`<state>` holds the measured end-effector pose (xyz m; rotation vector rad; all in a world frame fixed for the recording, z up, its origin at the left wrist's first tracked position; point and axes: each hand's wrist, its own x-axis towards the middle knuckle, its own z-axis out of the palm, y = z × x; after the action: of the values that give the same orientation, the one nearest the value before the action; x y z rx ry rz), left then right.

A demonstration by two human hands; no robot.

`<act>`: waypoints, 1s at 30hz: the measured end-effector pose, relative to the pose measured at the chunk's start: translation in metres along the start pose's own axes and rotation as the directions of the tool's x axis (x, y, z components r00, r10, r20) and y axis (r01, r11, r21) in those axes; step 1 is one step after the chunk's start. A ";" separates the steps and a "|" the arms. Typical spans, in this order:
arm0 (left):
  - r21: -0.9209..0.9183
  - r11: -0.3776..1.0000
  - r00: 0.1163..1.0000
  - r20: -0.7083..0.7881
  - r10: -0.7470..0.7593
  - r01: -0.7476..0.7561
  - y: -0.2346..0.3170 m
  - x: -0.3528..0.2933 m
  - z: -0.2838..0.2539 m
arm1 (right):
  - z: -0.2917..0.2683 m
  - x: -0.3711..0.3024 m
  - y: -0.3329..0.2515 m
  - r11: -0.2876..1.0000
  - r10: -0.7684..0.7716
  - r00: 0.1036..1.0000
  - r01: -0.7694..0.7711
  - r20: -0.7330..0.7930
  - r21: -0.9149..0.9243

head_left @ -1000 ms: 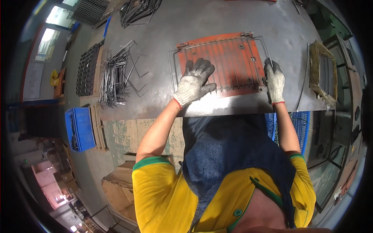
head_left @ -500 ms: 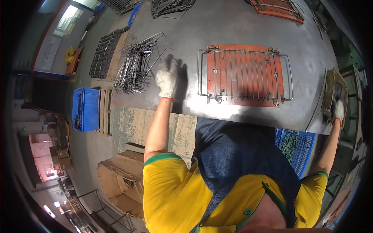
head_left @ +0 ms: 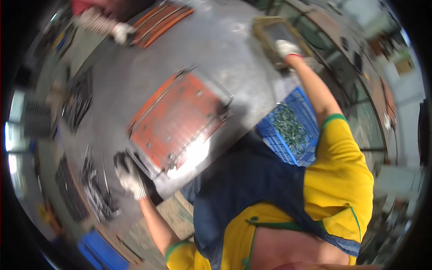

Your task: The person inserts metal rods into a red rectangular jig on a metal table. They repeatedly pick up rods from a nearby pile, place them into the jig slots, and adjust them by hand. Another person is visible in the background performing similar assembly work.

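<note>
At the near left, a pile of bent wires [head_left: 95,193] lies on the table [head_left: 231,56]. Just to its right is the left hand [head_left: 129,177], gloved, its fingers extended and slightly parted with nothing visible in them; blur hides whether it rests on the tabletop. At the near right, beyond the table's edge, a blue crate [head_left: 309,104] holds tangled green pieces.

Farther in, the red plate [head_left: 175,118] lies flat on the middle of the table, to the right of the left hand and apart from it. It is probably metal: rigid, fairly heavy, hard to damage, best lifted by its two short ends. The bent wire frame [head_left: 216,85] at its right end should be light, stiff and a little springy, smooth enough to slip in a glove, and easiest to take by its long outer side. The plate is a worn orange-red rectangle with greyish rubbed patches, small dark holes or studs, and thin rods along its long edges.

At the far right, the right hand [head_left: 287,48], also gloved, reaches into a worn tray [head_left: 258,31]; its fingers are too blurred to say whether they grip any of the grey contents.

At the far left, a co-worker's gloved hand [head_left: 123,33] is beside a second red plate [head_left: 165,22].
</note>
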<state>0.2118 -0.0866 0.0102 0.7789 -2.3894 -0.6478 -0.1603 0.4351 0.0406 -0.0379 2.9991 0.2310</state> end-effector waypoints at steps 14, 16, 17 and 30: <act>-0.849 0.427 0.941 0.212 -0.265 0.312 0.006 -0.009 0.051 | 0.037 0.027 0.028 0.879 0.283 0.940 -0.174 -0.190 0.445; -0.850 0.429 0.944 0.212 -0.254 0.306 0.004 -0.010 0.050 | 0.040 0.031 0.025 0.910 0.250 0.936 -0.140 -0.247 0.391; -0.848 0.435 0.943 0.200 -0.266 0.303 0.002 -0.012 0.047 | 0.040 0.026 0.027 0.955 0.151 0.940 -0.059 -0.305 0.289; 0.357 0.843 0.891 -0.059 0.450 -0.402 0.062 -0.007 0.021 | -0.044 -0.192 -0.216 0.272 -0.596 0.787 0.011 0.159 0.962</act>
<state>0.1806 -0.0321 0.0282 0.3724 -2.4513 0.0029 0.0319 0.2180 0.0771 -0.3971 2.0282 -1.3566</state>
